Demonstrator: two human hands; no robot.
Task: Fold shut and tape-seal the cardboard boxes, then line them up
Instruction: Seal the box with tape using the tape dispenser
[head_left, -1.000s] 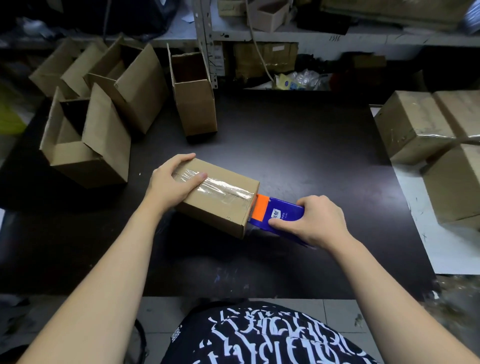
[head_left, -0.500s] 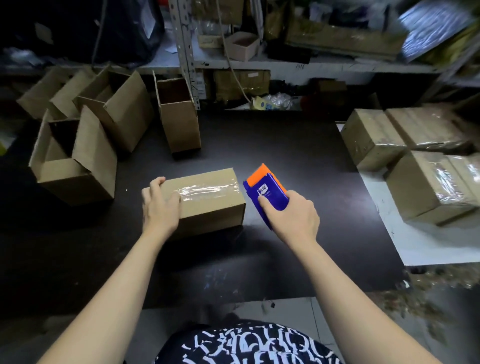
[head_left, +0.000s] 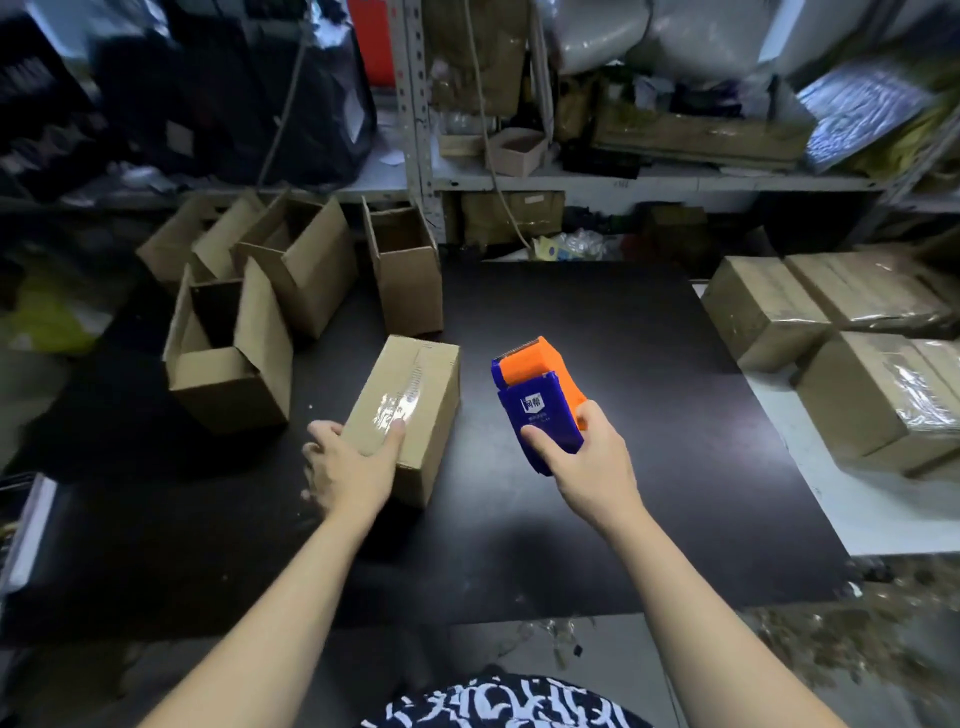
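A closed cardboard box (head_left: 415, 400) with clear tape along its top lies on the black table (head_left: 597, 493), its long side pointing away from me. My left hand (head_left: 348, 467) grips its near end, thumb on the taped top. My right hand (head_left: 587, 462) holds a blue and orange tape dispenser (head_left: 540, 395) lifted above the table, to the right of the box and apart from it. Several open, untaped boxes (head_left: 234, 358) stand at the back left. Several taped boxes (head_left: 831, 338) lie at the right on a white surface.
An upright open box (head_left: 405, 270) stands just behind the taped one. Metal shelving (head_left: 571, 182) packed with bags and cartons runs along the back. The table's front edge is near my body, with littered floor below at the right.
The box has been turned from crosswise to lengthwise, and my left hand shifted to its near end. My right hand lifted the dispenser away from the box.
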